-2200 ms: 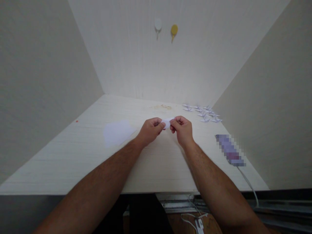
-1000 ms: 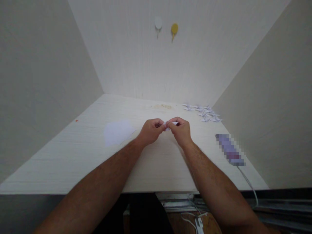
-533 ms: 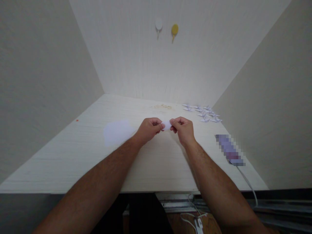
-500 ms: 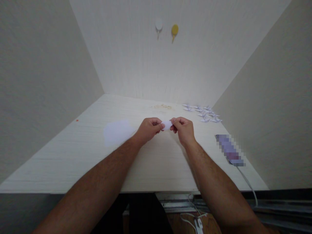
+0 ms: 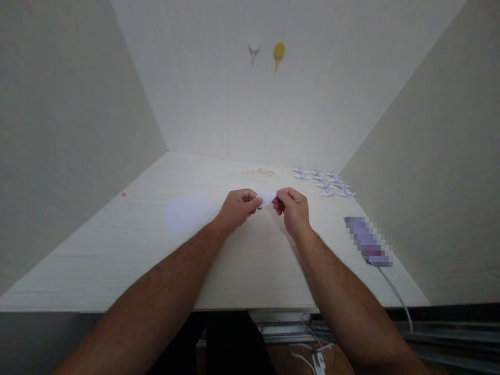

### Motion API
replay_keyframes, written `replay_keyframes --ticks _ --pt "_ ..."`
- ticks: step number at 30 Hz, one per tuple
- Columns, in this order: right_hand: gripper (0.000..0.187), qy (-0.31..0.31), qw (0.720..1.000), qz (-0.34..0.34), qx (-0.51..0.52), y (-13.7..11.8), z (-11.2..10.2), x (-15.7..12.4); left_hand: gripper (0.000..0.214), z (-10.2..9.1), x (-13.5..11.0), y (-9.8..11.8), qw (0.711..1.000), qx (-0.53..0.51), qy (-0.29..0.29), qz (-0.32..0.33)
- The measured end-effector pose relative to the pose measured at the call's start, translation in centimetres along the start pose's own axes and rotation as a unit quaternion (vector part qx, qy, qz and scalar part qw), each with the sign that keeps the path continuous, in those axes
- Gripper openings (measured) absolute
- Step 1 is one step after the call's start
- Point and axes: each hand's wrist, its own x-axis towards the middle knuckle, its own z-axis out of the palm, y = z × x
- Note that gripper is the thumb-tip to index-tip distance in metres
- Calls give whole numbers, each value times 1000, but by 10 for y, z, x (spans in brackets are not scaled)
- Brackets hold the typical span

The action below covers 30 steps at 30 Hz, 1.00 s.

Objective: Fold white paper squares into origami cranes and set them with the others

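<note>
A small folded piece of white paper (image 5: 267, 199) is stretched between both hands, raised over the tabletop. My left hand (image 5: 241, 206) pinches its left end between thumb and fingers. At the right end, my right hand (image 5: 292, 206) grips the paper with thumb and forefinger, fingers curled. Its right side looks narrowed to a point. The folds behind my fingertips are hidden. Left of my left wrist lies a stack of white paper sheets (image 5: 185, 211), partly covered by the forearm.
Several folded paper cranes (image 5: 326, 182) sit at the back right of the white table (image 5: 250, 271). A phone-like device (image 5: 367, 242), blurred out, lies on the right with a white cable (image 5: 398, 297). White (image 5: 253, 41) and yellow (image 5: 279, 50) hooks are on the back wall.
The visible part of the folded paper has gone from a rounded rectangle to a shape tapering toward my right fingertips. Both hands have stayed nearly in place.
</note>
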Motion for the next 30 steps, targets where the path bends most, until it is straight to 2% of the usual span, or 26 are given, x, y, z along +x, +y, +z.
replay_keyframes --ticks 5,9,11,13,16,24,30 --pt "11 8 1000 -3 -15 -1 0 1 25 -1 -1 -1 1000 24 4 0" --pt "17 43 999 -4 9 -3 -4 3 25 -2 1 -4 1000 12 9 2" --pt "19 20 1000 3 -2 -3 -5 3 25 -1 2 -5 1000 -1 24 1" --pt "23 -28 999 12 -37 -1 -4 2 25 0 2 -5 999 -13 33 2" --pt "25 -69 993 14 -93 0 -3 0 26 1 1 -5 999 -15 26 13" --pt "27 -88 979 -19 -183 0 -3 -1 23 3 0 -4 999 -7 43 32" --pt "27 -100 964 -71 -235 1 -1 -4 21 5 1 -4 997 -3 68 30"
